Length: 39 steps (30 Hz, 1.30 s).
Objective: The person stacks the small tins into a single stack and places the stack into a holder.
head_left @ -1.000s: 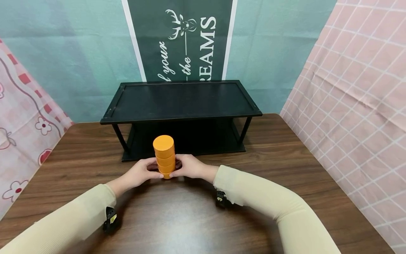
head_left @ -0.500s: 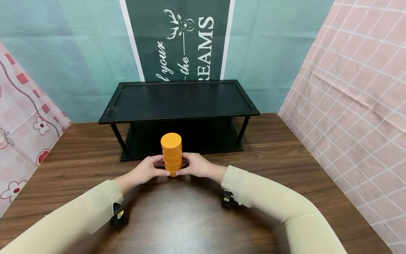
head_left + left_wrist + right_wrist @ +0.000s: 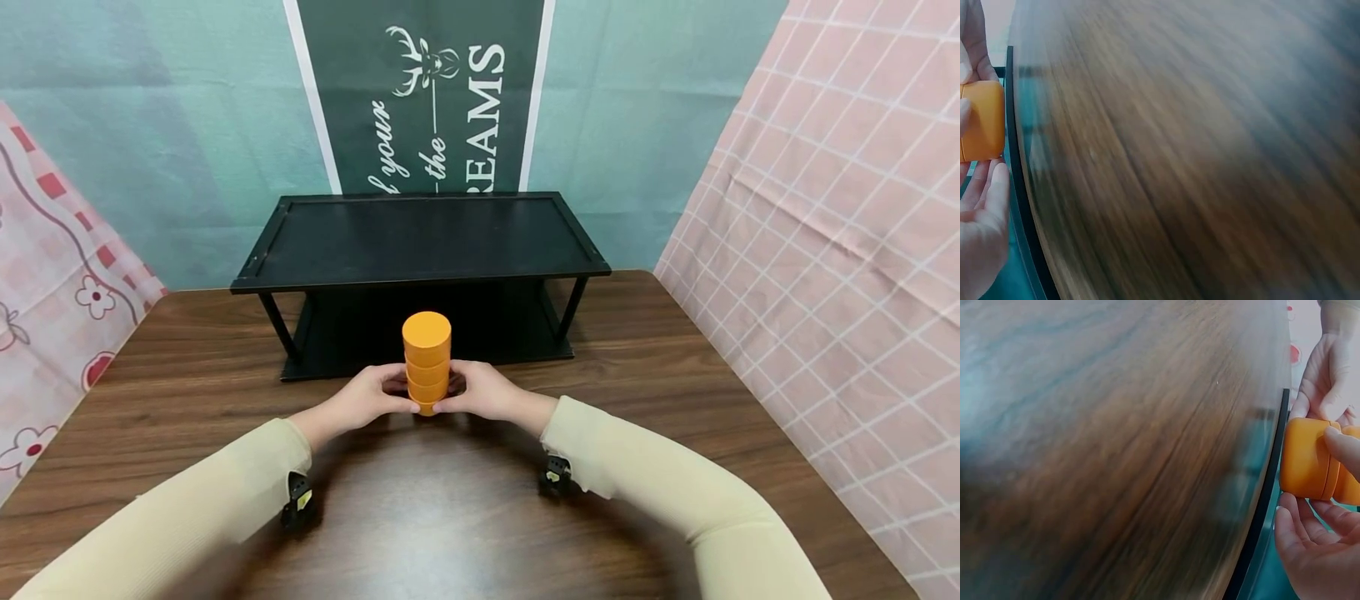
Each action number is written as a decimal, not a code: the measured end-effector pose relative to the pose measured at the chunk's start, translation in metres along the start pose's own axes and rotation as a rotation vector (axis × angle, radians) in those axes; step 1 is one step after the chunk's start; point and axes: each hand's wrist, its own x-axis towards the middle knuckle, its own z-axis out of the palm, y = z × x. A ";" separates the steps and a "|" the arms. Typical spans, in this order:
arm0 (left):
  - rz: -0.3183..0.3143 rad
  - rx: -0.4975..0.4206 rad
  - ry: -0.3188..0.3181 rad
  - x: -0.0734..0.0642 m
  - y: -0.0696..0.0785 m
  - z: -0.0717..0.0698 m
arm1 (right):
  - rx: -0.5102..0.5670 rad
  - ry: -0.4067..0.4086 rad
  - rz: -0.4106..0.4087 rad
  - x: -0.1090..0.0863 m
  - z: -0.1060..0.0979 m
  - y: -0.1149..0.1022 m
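A tall orange stack (image 3: 427, 350) of several round, smooth-sided containers stands upright in front of the black rack, its flat top facing up in the head view. My left hand (image 3: 367, 397) grips its lower part from the left, while my right hand (image 3: 487, 393) holds the right side, thumbs close together at the front. In the right wrist view the bottom orange container (image 3: 1305, 459) shows a thin seam, with fingers below it and a thumb over it. Only a piece of the orange container (image 3: 984, 122) shows in the left wrist view.
Behind the stack, a black two-level rack (image 3: 420, 237) stands on the dark wooden table (image 3: 450, 508). A teal cloth (image 3: 630, 108) hangs at the back, with a pink checked cloth (image 3: 847, 217) on the right and a flowered cloth (image 3: 52, 275) on the left.
Both hands have carried the orange stack steadily to the right along the front of the rack, keeping it upright. Their grip looks the same throughout.
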 end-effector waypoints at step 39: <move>0.013 -0.020 0.041 0.026 0.058 -0.007 | 0.034 0.063 -0.053 -0.020 -0.057 -0.024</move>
